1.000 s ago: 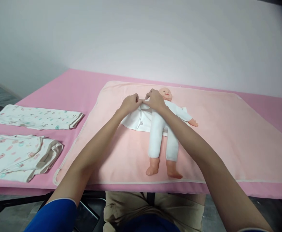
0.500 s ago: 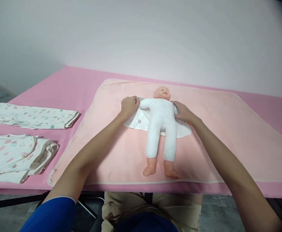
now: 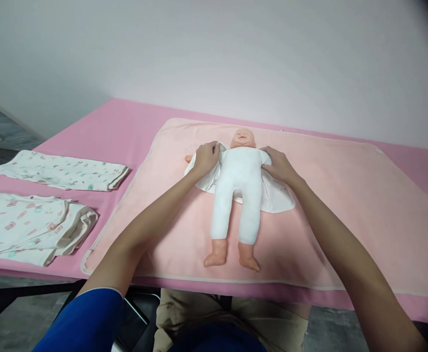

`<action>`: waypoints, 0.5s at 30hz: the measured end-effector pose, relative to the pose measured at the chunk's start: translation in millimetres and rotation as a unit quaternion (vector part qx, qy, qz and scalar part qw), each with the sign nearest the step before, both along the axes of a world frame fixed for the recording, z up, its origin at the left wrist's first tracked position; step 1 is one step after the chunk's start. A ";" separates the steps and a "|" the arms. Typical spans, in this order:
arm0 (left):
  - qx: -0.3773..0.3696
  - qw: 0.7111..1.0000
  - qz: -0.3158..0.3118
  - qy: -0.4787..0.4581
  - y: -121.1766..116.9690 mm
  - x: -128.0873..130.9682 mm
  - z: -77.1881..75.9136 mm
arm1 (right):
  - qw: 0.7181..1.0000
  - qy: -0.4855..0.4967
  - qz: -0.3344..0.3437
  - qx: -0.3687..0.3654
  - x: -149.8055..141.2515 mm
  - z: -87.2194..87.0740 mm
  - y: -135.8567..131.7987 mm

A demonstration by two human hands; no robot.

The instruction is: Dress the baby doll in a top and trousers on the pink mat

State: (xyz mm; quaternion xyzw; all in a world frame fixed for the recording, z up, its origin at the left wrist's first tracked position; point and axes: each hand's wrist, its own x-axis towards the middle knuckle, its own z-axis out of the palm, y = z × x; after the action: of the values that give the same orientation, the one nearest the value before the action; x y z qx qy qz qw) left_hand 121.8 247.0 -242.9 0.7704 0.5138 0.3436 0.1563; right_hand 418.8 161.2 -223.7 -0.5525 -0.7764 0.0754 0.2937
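A baby doll point(image 3: 240, 168) with a white cloth body lies on its back, its head away from me and its bare feet toward me. A white baby shirt point(image 3: 278, 195) is spread beneath its back and shows on both sides. At the doll's shoulder on the left, my left hand point(image 3: 207, 157) is closed on the shirt's upper edge; a small doll hand point(image 3: 188, 159) pokes out beyond it. My right hand point(image 3: 278, 165) is closed on the shirt at the doll's other upper arm, its fingertips partly hidden.
Under the doll is a peach blanket point(image 3: 346, 205) with pale edging, laid over a pink-covered table point(image 3: 126, 122). Two folded printed baby garments lie on the left, one farther back point(image 3: 67, 171) and one nearer point(image 3: 27, 225). A pale wall point(image 3: 214, 58) rises behind the table.
The doll has shifted slightly left and its head has turned to face up. My left hand has moved a little right, closer to its shoulder, and the doll's left-side hand now shows. The view has shifted slightly.
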 end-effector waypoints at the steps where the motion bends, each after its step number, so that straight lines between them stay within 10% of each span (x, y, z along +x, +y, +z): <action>1: -0.008 1.000 -0.009 0.004 -1.7 -0.3 0.6 | 1.000 -0.009 -0.019 0.015 -1.2 -5.0 -2.9; 6: 0.042 0.998 -0.050 0.013 -26.6 8.0 9.6 | 0.974 -0.013 -0.172 0.144 -26.1 -35.9 -38.1; 15: 0.091 0.925 -0.313 0.195 -57.2 136.0 40.9 | 0.991 0.018 -0.127 -0.026 -29.0 -65.5 -54.9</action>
State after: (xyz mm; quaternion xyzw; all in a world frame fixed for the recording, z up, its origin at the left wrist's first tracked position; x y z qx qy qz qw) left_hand 257.8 189.9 -202.0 0.9546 0.2335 0.1659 0.0820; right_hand 389.8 106.3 -289.2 -0.6528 -0.6921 0.0676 0.3005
